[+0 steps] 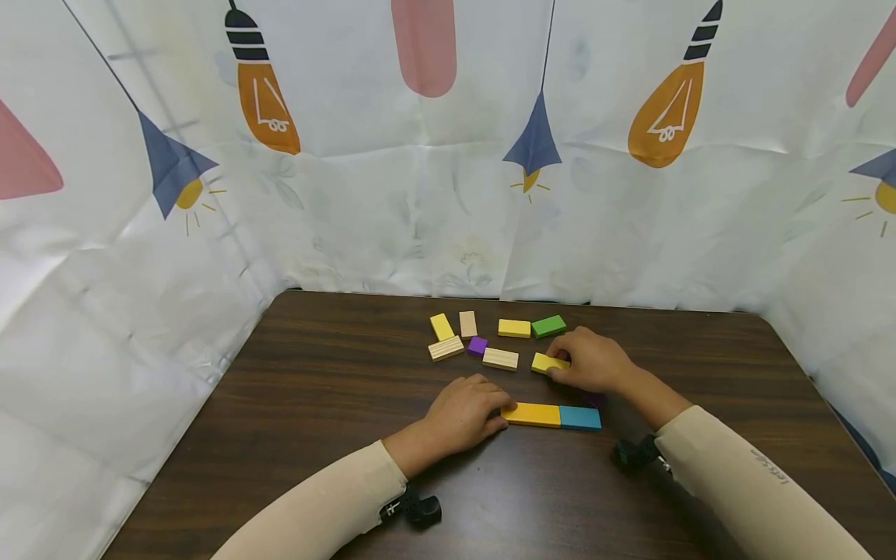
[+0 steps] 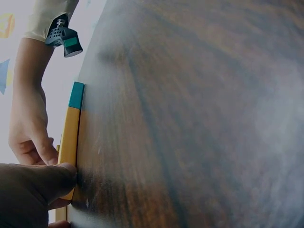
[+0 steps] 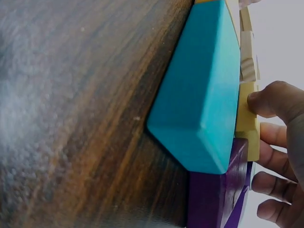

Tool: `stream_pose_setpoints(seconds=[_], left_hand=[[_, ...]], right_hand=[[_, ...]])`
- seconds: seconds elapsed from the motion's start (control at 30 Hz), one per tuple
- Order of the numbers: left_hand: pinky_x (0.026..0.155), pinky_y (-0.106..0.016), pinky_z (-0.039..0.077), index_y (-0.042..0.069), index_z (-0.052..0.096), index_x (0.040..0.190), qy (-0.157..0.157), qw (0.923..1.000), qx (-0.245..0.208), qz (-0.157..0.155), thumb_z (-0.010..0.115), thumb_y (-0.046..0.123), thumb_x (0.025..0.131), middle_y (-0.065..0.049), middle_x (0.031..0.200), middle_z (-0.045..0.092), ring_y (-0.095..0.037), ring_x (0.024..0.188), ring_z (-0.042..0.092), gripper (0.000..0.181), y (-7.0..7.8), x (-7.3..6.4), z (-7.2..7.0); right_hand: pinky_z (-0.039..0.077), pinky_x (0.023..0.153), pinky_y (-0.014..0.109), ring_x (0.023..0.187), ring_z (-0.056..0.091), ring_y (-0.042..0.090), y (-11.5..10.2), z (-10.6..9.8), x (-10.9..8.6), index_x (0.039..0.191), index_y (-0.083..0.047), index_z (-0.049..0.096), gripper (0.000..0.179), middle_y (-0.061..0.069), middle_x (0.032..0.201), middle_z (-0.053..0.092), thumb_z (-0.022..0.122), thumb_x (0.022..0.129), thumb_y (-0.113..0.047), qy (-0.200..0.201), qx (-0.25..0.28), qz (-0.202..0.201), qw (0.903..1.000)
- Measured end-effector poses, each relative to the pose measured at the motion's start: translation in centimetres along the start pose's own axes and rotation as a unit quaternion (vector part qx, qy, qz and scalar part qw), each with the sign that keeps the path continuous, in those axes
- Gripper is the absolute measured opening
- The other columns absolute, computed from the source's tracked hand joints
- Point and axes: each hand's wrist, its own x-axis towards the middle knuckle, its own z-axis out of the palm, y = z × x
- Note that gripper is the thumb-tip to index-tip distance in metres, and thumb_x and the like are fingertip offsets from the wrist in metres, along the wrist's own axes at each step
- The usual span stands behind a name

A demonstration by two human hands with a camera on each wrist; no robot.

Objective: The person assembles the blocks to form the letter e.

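An orange-yellow wooden block (image 1: 533,414) and a blue block (image 1: 580,418) lie end to end in a straight row on the table. My left hand (image 1: 467,412) pinches the left end of the orange-yellow block, its thumb (image 2: 64,175) on the near side. Beyond the row, my right hand (image 1: 591,359) grips a small yellow block (image 1: 549,363) between thumb and fingers. The right wrist view shows that yellow block (image 3: 246,111) behind the blue block (image 3: 197,90). A purple block (image 3: 206,197) sits by the blue block's right end, mostly covered by my right wrist in the head view.
Farther back lie loose blocks: a green one (image 1: 549,326), yellow ones (image 1: 514,328) (image 1: 442,327), a small purple one (image 1: 477,346) and several plain wood ones (image 1: 500,358). The dark wooden table (image 1: 315,389) meets a patterned white curtain (image 1: 420,218) at its back edge.
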Motion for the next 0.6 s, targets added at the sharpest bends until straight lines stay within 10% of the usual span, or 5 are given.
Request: stream_pose_setpoints(seconds=[0.6], left_hand=[[0.092, -0.036, 0.051, 0.023, 0.076, 0.116, 0.003, 1.0, -0.002, 0.001, 0.075, 0.031, 0.096, 0.01, 0.115, 0.073, -0.016, 0.108, 0.063, 0.022, -0.02, -0.02, 0.05]], right_hand=[[0.053, 0.07, 0.036, 0.092, 0.057, 0.013, 0.32, -0.69, -0.53, 0.108, -0.024, 0.078, 0.02, -0.013, 0.099, 0.07, 0.078, 0.092, -0.036, 0.001, 0.005, -0.032, 0.9995]])
